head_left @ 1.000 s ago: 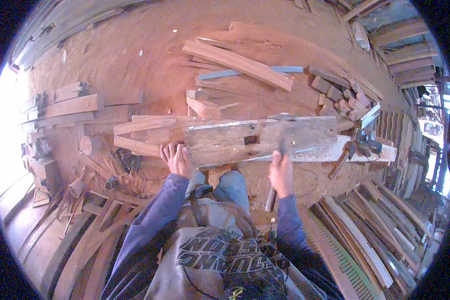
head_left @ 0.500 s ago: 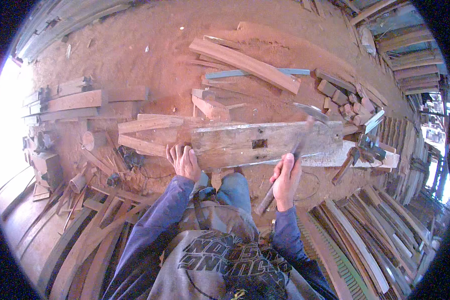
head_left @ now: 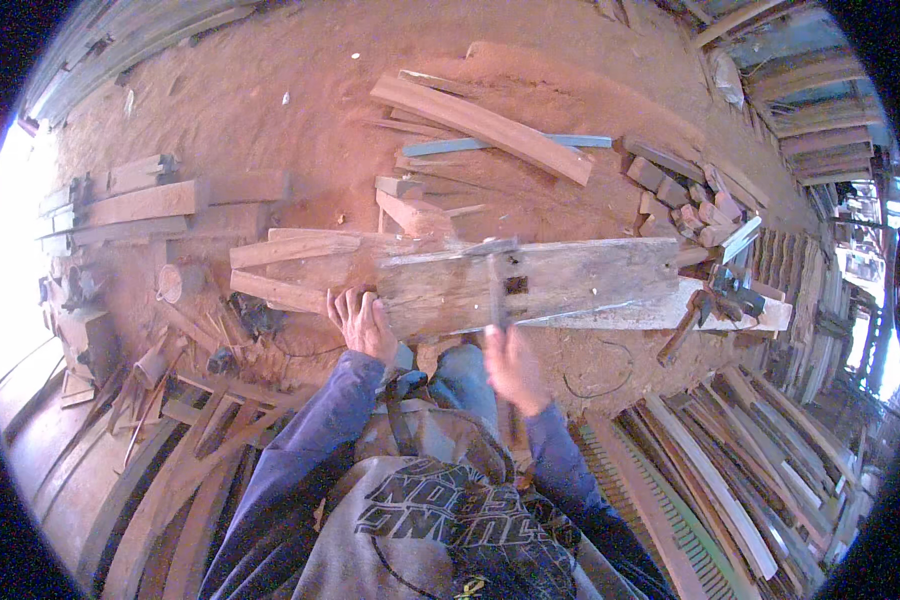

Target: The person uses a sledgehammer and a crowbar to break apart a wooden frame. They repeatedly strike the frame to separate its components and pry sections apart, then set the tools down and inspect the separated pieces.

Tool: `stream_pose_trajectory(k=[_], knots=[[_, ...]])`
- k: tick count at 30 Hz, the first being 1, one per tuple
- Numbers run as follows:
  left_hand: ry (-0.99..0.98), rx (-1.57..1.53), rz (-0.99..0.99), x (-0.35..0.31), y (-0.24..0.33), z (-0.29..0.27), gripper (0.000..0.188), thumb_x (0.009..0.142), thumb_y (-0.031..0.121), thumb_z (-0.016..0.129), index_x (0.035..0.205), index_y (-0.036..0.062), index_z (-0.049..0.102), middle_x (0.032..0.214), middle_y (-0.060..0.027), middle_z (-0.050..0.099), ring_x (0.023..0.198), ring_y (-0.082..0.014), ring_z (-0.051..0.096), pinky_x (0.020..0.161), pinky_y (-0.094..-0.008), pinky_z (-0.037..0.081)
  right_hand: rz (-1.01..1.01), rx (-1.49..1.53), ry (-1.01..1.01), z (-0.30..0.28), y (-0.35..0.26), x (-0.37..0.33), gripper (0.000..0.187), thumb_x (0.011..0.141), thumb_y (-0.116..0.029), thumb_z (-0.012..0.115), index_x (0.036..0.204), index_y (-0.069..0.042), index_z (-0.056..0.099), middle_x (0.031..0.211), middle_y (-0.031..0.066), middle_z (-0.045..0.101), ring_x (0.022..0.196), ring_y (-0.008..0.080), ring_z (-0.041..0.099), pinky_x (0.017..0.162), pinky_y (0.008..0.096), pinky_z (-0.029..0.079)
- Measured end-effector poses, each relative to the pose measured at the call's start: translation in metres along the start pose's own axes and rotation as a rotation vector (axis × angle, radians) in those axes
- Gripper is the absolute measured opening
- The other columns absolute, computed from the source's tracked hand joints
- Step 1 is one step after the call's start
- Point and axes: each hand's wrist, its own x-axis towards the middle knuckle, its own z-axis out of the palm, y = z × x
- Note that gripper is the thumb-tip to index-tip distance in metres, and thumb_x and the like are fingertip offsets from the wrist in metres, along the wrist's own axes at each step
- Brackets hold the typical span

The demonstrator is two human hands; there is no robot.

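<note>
A thick, weathered wooden board [head_left: 590, 275] lies crosswise in front of me, with a dark square hole and pale streaks along its far edge. My left hand [head_left: 362, 325] grips its near edge at left, fingers bent over the top. Smeared by motion, my right hand [head_left: 513, 368] is closed round the handle of a hammer [head_left: 497, 285]. The hammer's slim metal head is over the board's far edge, just left of the square hole; whether it touches cannot be told. At the left end, lighter wood pieces [head_left: 295, 250] lie against the board.
Beyond the board, loose planks [head_left: 485, 130] and a blue strip [head_left: 450, 146] lie on reddish sawdust. Offcuts [head_left: 685, 200] are heaped at far right, near a dark clamp-like tool [head_left: 725, 295]. Long timbers [head_left: 710, 480] are stacked near right; more boards [head_left: 140, 205] sit left.
My right hand has swung the hammer leftward, its head moving from above the board's right part to near the square hole. The left hand keeps its place on the board.
</note>
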Motion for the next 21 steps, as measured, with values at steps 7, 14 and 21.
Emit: stream_pose_trajectory(k=[7,14,21], knots=[[-0.017,0.003,-0.01,0.0,0.001,0.0,0.021,0.093,0.022,0.045,0.091,0.0062,0.059,0.108,-0.0141,0.056,0.113,-0.0348,0.048,0.116,-0.0581,0.017,0.392,0.426,0.087,-0.03,0.004,0.004,0.047,0.102,-0.048,0.045,0.106,-0.002,0.055,0.071,0.0133,0.06,0.062,0.034,0.056,0.058,0.0437,0.047],[-0.016,-0.004,-0.042,0.0,0.0,0.0,0.024,0.094,0.025,0.043,0.09,0.0062,0.058,0.105,-0.0133,0.056,0.111,-0.0345,0.048,0.116,-0.0574,0.017,0.186,-0.009,-0.211,0.001,0.005,0.003,0.044,0.102,-0.048,0.048,0.101,-0.005,0.054,0.059,0.0016,0.051,0.047,0.013,0.053,0.043,0.0307,0.043],[0.01,0.023,-0.014,0.0,0.001,0.002,0.026,0.095,0.025,0.043,0.091,0.0053,0.058,0.105,-0.0146,0.056,0.111,-0.0351,0.048,0.115,-0.0573,0.018,0.367,0.533,0.314,-0.031,0.018,0.007,0.051,0.099,-0.058,0.047,0.088,-0.009,0.053,0.061,-0.0009,0.05,0.048,0.0121,0.05,0.042,0.0316,0.044]])
